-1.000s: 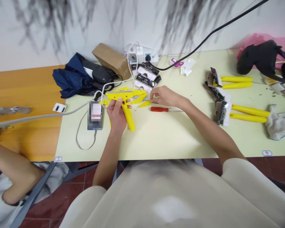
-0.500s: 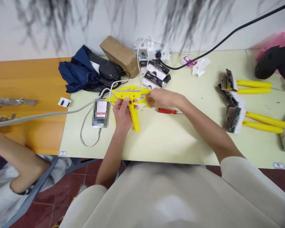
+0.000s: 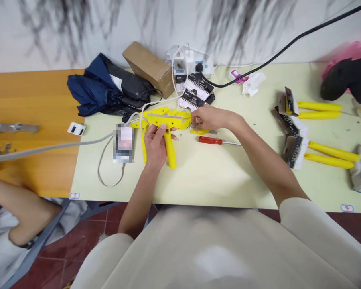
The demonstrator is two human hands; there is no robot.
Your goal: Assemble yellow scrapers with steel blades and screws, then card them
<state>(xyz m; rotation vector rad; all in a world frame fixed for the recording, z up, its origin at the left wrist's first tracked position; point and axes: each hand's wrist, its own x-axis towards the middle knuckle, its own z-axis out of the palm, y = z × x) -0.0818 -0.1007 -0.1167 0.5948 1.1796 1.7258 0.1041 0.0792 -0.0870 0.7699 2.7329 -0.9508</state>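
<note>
My left hand [image 3: 156, 146] is wrapped around a yellow pistol-shaped tool body [image 3: 165, 119], thumb lying across its side. The tool's straight handle [image 3: 170, 152] points down toward me. More yellow parts lie behind and to the left of it, partly covered. At the tool's right end, my right hand [image 3: 209, 117] has its fingers curled together over the table. What they pinch is hidden. Just under these fingers lies a flat yellow piece [image 3: 199, 131], with small metal bits beside it. A red-handled screwdriver [image 3: 210, 140] rests on the table below my right hand.
Black-and-white cardboard packages [image 3: 193, 98], a power strip [image 3: 204, 69] and a brown box [image 3: 150, 68] stand behind. A dark blue umbrella [image 3: 96, 90] and a pixelated device [image 3: 123, 142] lie left. Yellow-handled tools [image 3: 331, 154] lie right. A black cable [image 3: 276, 52] crosses above. Another person's arm [image 3: 15, 204] is at left.
The view has shifted slightly. My right hand has moved a little to the right, with more of the flat yellow piece showing under it. My left hand still holds the tool body, now tilted slightly.
</note>
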